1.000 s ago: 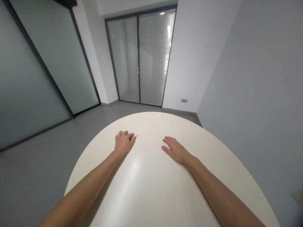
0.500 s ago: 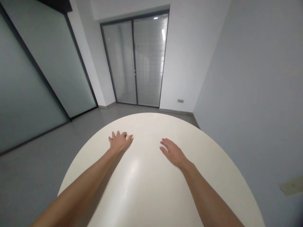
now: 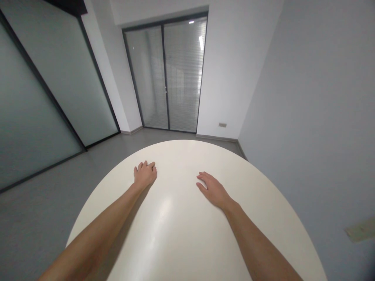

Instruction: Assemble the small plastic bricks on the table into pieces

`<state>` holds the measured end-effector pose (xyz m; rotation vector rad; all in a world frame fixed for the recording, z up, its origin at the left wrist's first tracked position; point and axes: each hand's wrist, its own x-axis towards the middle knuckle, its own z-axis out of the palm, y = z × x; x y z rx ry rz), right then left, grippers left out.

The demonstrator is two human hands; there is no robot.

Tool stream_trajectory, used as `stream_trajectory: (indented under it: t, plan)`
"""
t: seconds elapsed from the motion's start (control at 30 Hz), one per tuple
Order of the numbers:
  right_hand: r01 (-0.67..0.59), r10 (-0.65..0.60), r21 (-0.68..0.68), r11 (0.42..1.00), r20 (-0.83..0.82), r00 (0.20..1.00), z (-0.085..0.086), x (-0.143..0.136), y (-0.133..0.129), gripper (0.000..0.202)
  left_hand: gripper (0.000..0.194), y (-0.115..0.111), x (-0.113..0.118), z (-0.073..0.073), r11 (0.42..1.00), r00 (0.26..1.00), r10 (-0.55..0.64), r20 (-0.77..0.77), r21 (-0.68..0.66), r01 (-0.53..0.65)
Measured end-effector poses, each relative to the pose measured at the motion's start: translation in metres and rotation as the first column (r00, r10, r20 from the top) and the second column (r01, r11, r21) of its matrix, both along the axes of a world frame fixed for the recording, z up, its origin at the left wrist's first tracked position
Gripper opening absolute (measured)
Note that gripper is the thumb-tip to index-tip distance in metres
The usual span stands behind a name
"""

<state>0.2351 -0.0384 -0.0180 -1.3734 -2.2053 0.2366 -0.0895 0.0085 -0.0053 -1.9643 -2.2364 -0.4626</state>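
The left hand (image 3: pixel 144 174) is palm down at the round white worktop (image 3: pixel 181 234), thumb drawn in near the index finger; what its grip holds, if anything, is hidden. The right hand (image 3: pixel 215 190) is well apart on the same worktop, its grip open. Markings on the wall plate (image 3: pixel 222 125) are too blurred to read.

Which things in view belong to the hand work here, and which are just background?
Hand work:
- left hand, anything beneath it hidden
- right hand, fingers apart
- round white glossy table, below both

Background:
- dark-framed glass door with blinds
- dark-framed frosted glass panels
- small pale rectangular wall plate
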Motion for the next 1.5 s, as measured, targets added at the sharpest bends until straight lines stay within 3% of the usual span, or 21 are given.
stream_trajectory:
  t: [0.13,0.23,0.37,0.47,0.57,0.7,0.9,1.5]
  plan:
    - [0.047,-0.048,0.035,0.998,0.040,0.998,0.004,-0.003,-0.001,0.039,0.044,0.000,0.007,0.005,0.996,0.998,-0.019,-0.055,0.081,0.023]
    - [0.134,-0.139,0.062,0.989,0.084,0.987,0.009,-0.005,-0.003,0.041,0.043,-0.006,0.038,0.012,0.966,0.986,-0.150,-0.065,0.202,0.161]
    - [0.178,-0.184,0.047,0.983,0.169,0.968,0.012,-0.006,-0.009,0.049,0.043,-0.026,0.093,0.010,0.896,0.906,-0.423,-0.027,0.137,0.423]
    - [0.196,-0.188,-0.014,0.980,0.230,0.955,0.012,-0.006,-0.014,0.057,0.044,-0.043,0.116,0.001,0.844,0.844,-0.536,0.030,0.055,0.534]
    - [0.215,-0.189,-0.079,0.973,0.255,0.948,0.012,-0.004,-0.018,0.067,0.045,-0.051,0.115,-0.001,0.843,0.841,-0.536,0.070,-0.010,0.538]
    - [0.197,-0.158,-0.129,0.972,0.262,0.952,0.013,-0.002,-0.020,0.071,0.054,-0.052,0.102,0.003,0.761,0.766,-0.636,0.095,-0.086,0.643]
    - [0.201,-0.162,-0.131,0.971,0.263,0.951,0.013,-0.001,-0.019,0.071,0.053,-0.053,0.102,0.002,0.798,0.807,-0.581,0.110,-0.121,0.591]
    - [0.205,-0.164,-0.116,0.972,0.295,0.941,0.011,-0.001,-0.016,0.070,0.055,-0.053,0.102,0.003,0.789,0.803,-0.585,0.115,-0.148,0.596]
